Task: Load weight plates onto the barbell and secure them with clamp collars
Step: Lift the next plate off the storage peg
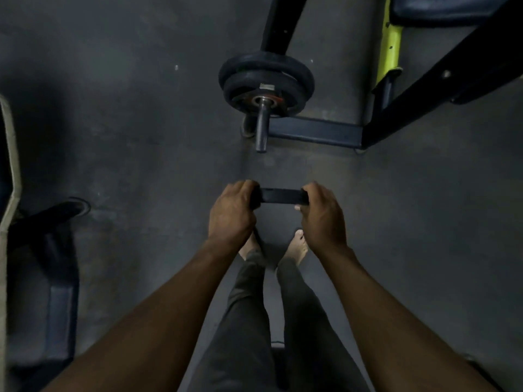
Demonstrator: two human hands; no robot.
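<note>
I hold a small black weight plate edge-on in front of me, my left hand gripping its left side and my right hand its right side. Ahead, the barbell sleeve points toward me, its bare steel end free. Two black plates sit on the sleeve further in, against the collar. The held plate is a short way in front of and below the sleeve's tip. No clamp collar is visible.
A dark rack frame with a yellow-green upright and a black bench pad stands right of the bar. More equipment lies on the grey floor at the left. My bare feet are below my hands.
</note>
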